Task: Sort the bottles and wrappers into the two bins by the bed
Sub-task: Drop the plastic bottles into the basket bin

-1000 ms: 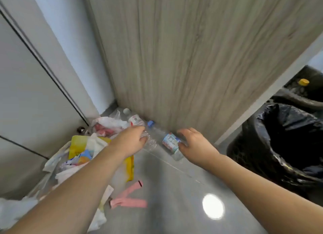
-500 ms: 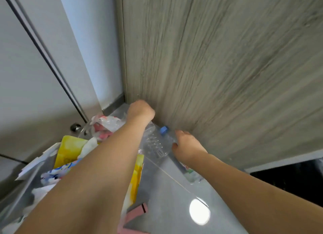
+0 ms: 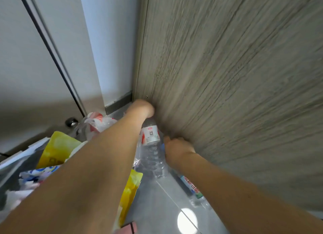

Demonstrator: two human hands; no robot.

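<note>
Left hand [image 3: 142, 109] grips clear bottle [image 3: 151, 151] near its top, lifted w/ base toward floor by wood panel [image 3: 227, 93]. Right hand [image 3: 176, 146] curled, can't tell what it holds. Bottle looks empty: light, crushable, slick; hold neck.

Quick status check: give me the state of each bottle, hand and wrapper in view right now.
Left hand: fingers hidden, at the top of the red-label bottle.
Red-label bottle: clear, tilted, base low.
Right hand: reaching down by the wood panel, fingers hidden.
Blue-label bottle: lying on the floor.
Yellow wrapper: crumpled, in the litter pile.
</note>
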